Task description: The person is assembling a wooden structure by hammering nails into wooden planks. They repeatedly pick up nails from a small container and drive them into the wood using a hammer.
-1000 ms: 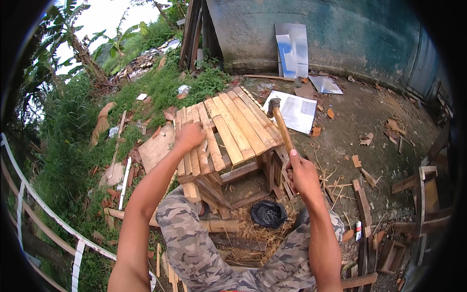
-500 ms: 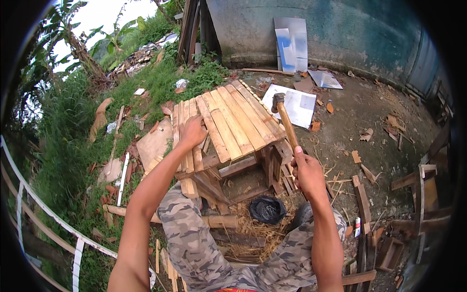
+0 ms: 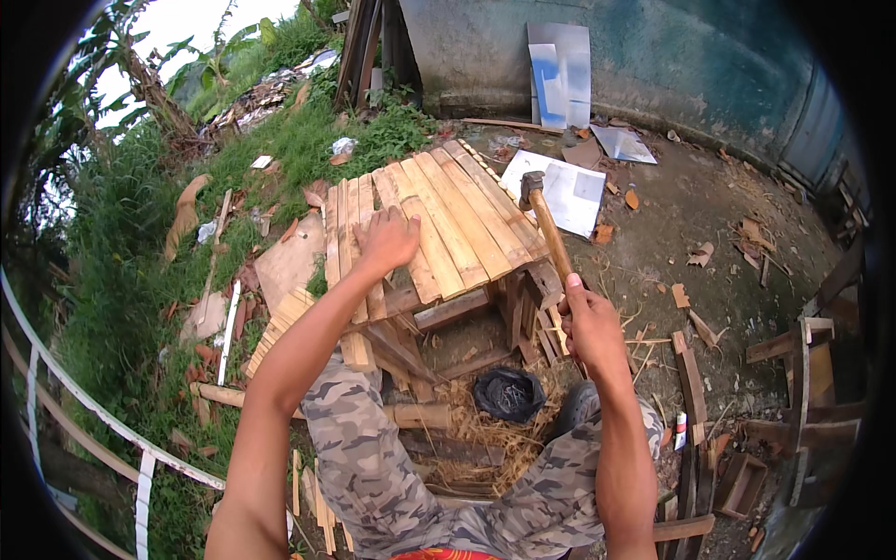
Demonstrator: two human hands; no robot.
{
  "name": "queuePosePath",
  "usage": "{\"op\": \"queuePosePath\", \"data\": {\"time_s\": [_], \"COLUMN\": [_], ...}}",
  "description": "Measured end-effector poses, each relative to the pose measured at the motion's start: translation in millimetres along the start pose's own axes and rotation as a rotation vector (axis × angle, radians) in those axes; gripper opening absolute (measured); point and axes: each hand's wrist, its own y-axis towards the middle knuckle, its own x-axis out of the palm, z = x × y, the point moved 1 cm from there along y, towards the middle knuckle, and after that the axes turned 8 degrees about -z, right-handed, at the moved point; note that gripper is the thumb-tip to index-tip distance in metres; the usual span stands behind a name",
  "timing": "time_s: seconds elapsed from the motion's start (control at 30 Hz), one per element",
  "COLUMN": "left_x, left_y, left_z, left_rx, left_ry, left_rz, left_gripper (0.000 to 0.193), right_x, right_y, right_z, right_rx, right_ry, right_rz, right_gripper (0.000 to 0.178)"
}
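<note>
Hammer (image 3: 546,224) lowered toward slatted crate (image 3: 439,224); right hand (image 3: 590,322) hides handle end.

Count: 1 slatted wooden crate (image 3: 439,224), 1 hammer (image 3: 546,224), 1 black bag (image 3: 507,393), 2 hands (left hand (image 3: 387,240), right hand (image 3: 588,322)), 3 flat sheets: 1 on ground (image 3: 565,191), 2 against wall (image 3: 560,70).

The scene is viewed from a single head-worn fisheye camera, angled steeply downward and forward, close above the wooden slatted crate (image 3: 439,238), with edges bent.
</note>
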Motion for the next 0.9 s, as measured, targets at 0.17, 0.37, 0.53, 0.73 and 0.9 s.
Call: {"op": "queuePosePath", "data": {"time_s": [0.17,0.37,0.53,0.73,0.9], "left_x": [4.0,3.3,2.5,5.7,11.2], "left_y": [-0.7,-1.8,-6.6,-7.9,-8.2], "left_z": [-4.9,0.9,3.0,2.3,1.1], "left_rx": [0.041,0.040,0.046,0.027,0.035], "left_ry": [0.028,0.004,0.000,0.005,0.031], "left_rz": [-0.004,0.043,0.051,0.044,0.109], "left_gripper": [0.058,0.049,0.048,0.050,0.053], "right_x": [-0.9,-2.2,-1.3,0.2,0.7], "right_y": [-0.3,-4.6,-2.9,-0.7,-2.2], "right_z": [-1.1,-4.0,-2.2,0.6,-0.7], "right_rx": [-0.012,0.033,0.044,-0.012,0.037], "right_ry": [-0.043,-0.183,-0.223,-0.102,-0.250], "right_rz": [0.016,0.055,0.067,0.019,0.045], "right_gripper": [0.061,0.074,0.077,0.064,0.079]}}
